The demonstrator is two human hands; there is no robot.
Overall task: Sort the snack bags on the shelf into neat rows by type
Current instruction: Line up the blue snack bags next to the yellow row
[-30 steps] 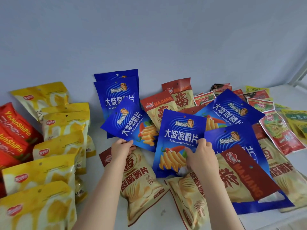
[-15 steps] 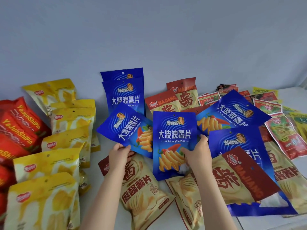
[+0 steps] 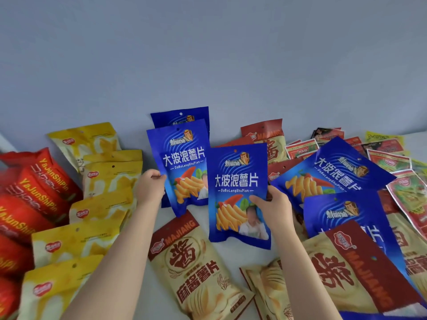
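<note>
While gripped edgewise, blue bags [image 3: 238, 192], bare shelf [image 3: 245, 252] below.

Two blue chip bags stand upright side by side, the left blue bag [image 3: 182, 167] pinched at its left edge, the right blue bag [image 3: 238, 195] at its right edge, overlapping slightly. Yellow bags [image 3: 76, 241] run in a row at left beside red bags [image 3: 34, 192]. Tan-and-maroon bags [image 3: 196, 269] lie flat on the shelf [image 3: 242, 250], loosely scattered.
</note>
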